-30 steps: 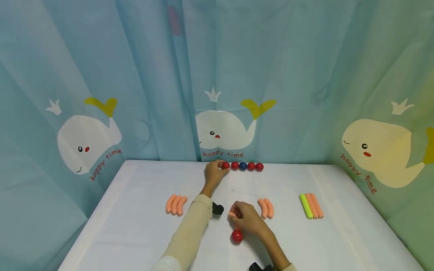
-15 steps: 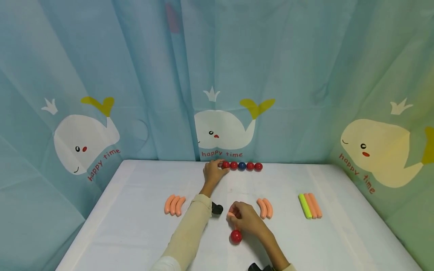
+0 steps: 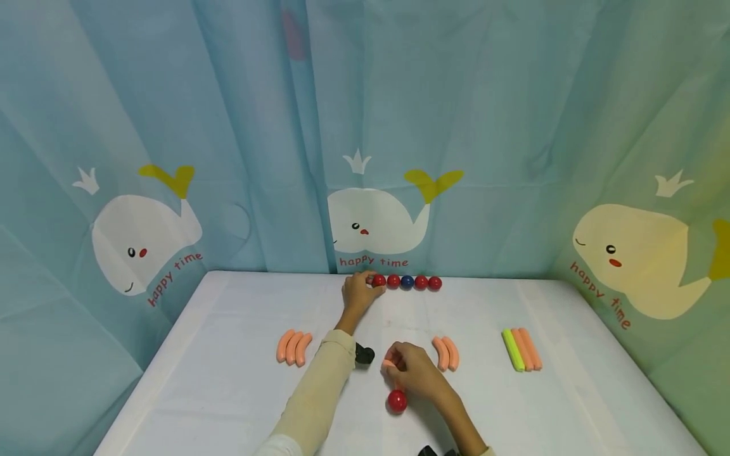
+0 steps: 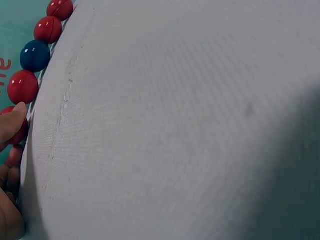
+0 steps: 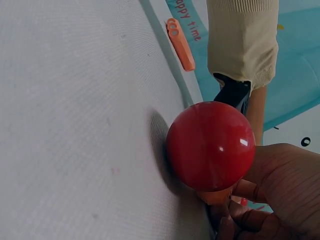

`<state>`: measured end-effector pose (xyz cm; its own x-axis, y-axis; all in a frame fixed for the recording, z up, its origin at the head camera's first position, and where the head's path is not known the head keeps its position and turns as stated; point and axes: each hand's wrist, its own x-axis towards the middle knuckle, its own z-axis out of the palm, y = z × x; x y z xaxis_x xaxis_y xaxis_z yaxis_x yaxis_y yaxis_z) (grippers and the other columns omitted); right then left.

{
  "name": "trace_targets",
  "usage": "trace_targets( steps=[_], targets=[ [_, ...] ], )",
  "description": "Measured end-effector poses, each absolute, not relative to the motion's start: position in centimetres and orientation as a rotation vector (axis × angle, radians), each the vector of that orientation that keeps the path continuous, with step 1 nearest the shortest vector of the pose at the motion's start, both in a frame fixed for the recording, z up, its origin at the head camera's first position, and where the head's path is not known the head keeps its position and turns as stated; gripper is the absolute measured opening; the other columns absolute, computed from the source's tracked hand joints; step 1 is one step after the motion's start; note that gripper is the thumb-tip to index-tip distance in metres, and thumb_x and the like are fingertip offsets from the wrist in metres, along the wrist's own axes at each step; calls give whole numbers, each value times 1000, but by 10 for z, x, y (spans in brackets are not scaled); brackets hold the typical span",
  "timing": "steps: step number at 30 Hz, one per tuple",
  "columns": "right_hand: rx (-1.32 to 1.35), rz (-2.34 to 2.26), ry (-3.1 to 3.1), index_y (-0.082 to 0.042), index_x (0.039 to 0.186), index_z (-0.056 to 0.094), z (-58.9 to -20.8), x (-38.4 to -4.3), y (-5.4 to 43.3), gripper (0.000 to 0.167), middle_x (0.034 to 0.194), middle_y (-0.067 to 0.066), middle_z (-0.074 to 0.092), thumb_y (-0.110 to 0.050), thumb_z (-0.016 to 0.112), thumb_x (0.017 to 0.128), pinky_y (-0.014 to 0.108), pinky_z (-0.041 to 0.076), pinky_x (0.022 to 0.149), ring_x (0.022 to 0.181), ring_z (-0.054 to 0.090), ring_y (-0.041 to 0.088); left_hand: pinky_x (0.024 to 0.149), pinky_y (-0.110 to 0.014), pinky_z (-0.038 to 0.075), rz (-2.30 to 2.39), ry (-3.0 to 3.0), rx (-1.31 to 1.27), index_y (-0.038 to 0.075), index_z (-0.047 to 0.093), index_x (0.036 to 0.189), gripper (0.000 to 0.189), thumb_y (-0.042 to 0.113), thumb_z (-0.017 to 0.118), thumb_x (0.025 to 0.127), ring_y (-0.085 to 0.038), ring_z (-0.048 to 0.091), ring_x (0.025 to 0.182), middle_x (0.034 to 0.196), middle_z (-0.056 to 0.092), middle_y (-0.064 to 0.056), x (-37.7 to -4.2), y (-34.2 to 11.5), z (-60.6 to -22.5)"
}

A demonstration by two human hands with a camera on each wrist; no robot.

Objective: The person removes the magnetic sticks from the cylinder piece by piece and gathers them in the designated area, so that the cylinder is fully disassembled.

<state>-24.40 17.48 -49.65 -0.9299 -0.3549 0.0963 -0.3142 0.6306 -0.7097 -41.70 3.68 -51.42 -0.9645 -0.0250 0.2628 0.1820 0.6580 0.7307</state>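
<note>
At the table's back edge, my left hand (image 3: 356, 297) pinches the leftmost red ball (image 3: 379, 280) of a row. That row continues with a red ball, a blue ball (image 3: 407, 282) and two more red ones. In the left wrist view, the thumb (image 4: 12, 122) covers part of the held ball. Nearer the front, my right hand (image 3: 421, 375) holds an orange stick (image 5: 216, 196), mostly hidden by the fingers. A larger-looking red ball (image 3: 397, 401) sits at the stick's near end; the right wrist view shows this ball hiding much of the stick.
Three curved orange pieces (image 3: 294, 348) lie to the left on the white table (image 3: 217, 392). Two more curved pieces (image 3: 446, 353) are just right of the right hand. Farther right lie a green stick (image 3: 513, 350) and two straight orange sticks (image 3: 526, 349). A whale-print curtain (image 3: 490, 126) surrounds the table.
Both hands keep their places and grips. Only the head view has shifted slightly.
</note>
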Motion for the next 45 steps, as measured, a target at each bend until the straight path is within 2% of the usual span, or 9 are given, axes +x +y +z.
trace_targets(
  steps=[14, 37, 45],
  targets=[
    [-600, -1196, 2811, -8, 88, 63, -497, -244, 176, 10, 75, -3, 55, -11, 72, 85, 20, 42, 60, 68, 48, 4, 88, -44, 39, -1199, -2621, -98, 18, 72, 117, 42, 24, 82, 77, -24, 54, 93, 97, 70, -5, -416, 40, -514],
    [-581, -1182, 2798, -10, 89, 62, -497, -241, 175, 9, 77, -4, 56, -13, 70, 87, 20, 44, 62, 70, 49, 5, 86, -42, 39, -1231, -2630, -104, 11, 69, 119, 47, 25, 83, 76, -25, 53, 94, 99, 68, -6, -413, 36, -514],
    [-585, -1134, 2851, -11, 87, 62, -499, -242, 175, 14, 74, -5, 52, -18, 74, 86, 20, 41, 59, 67, 46, 5, 85, -40, 42, -1286, -2658, -144, 6, 61, 128, 60, 28, 82, 77, -25, 53, 97, 105, 64, -10, -410, 28, -512]
  ],
)
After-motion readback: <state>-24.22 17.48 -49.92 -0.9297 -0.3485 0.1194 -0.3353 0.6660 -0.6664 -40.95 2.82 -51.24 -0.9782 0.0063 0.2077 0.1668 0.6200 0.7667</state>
